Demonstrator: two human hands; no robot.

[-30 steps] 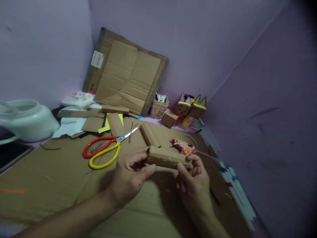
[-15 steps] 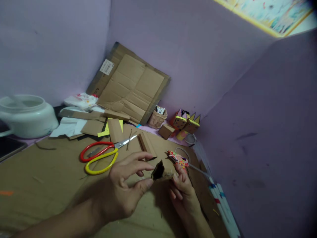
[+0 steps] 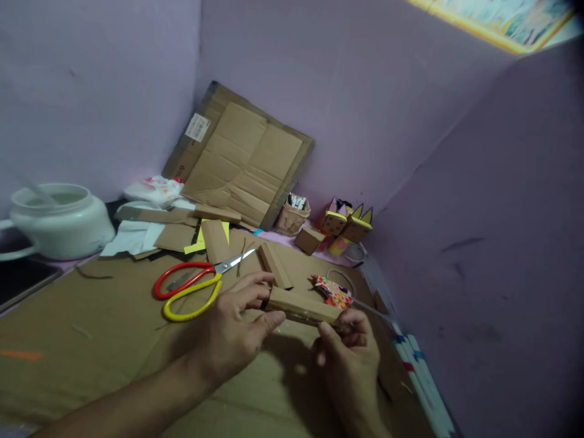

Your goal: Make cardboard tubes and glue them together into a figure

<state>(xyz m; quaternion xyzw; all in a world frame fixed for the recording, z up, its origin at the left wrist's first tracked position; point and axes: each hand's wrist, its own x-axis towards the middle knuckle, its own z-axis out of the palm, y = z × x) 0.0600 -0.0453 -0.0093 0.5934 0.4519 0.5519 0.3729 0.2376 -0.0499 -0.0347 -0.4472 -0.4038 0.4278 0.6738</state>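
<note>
A narrow folded cardboard tube (image 3: 303,306) is held up above the cardboard-covered table, lying crosswise between both hands. My left hand (image 3: 239,319) grips its left end, thumb in front and fingers behind. At the other end, my right hand (image 3: 349,347) pinches the tube between thumb and fingers. A seam with whitish patches shows along the near side. Just behind the tube, a glue gun (image 3: 334,292) covered in a flowery pattern lies on the table. Scissors (image 3: 194,289) with one red and one yellow handle lie open, left of my left hand.
Another cardboard strip (image 3: 275,266) lies behind the hands. A white pot (image 3: 61,222) stands at the left, paper scraps (image 3: 137,236) beside it. Cardboard sheets (image 3: 246,158) lean on the wall. A pen holder (image 3: 293,216) and small box (image 3: 309,241) stand at the back; white sticks (image 3: 422,377) lie right.
The tube has turned from its open end facing me to lying lengthwise across my view. My left hand has closed onto its left end; my right hand has shifted slightly right.
</note>
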